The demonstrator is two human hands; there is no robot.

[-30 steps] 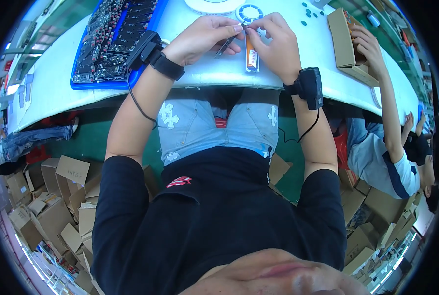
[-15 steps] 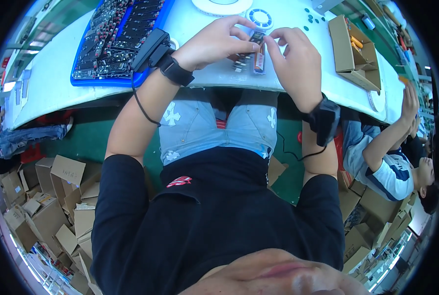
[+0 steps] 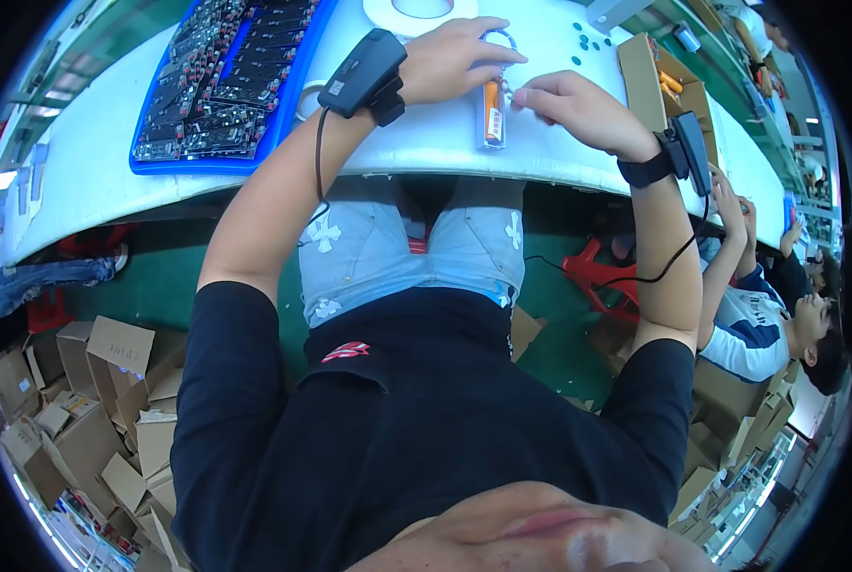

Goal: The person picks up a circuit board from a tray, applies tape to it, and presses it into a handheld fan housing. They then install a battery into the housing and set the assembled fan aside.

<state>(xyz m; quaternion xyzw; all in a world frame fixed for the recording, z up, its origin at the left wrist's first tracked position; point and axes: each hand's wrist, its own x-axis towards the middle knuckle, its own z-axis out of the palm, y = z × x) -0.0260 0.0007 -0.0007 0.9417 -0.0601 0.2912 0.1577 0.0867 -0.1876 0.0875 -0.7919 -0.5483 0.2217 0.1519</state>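
My left hand (image 3: 452, 63) is over the white table with its fingers stretched out and apart, gripping nothing that I can see. Just below its fingertips lies a narrow clear plastic case (image 3: 483, 136) with an orange, cylinder-like piece (image 3: 492, 107) and a white label in it. My right hand (image 3: 586, 107) is at the right of the case, thumb and fingertips pinched together near its upper end; what they hold, if anything, is too small to make out. A blue-and-white spool (image 3: 498, 40) is partly hidden behind my left hand.
A blue tray (image 3: 280, 114) full of dark circuit boards (image 3: 211, 91) stands at left. Behind my left hand is a white tape roll (image 3: 380, 13). Small green discs (image 3: 583, 44) and a cardboard box (image 3: 639, 84) with orange cylinders are at right, near a co-worker (image 3: 755, 319).
The dark circuit board pieces between my hands no longer show. My left hand has spread its fingers; my right hand has moved slightly right and down, its forearm swinging outward.
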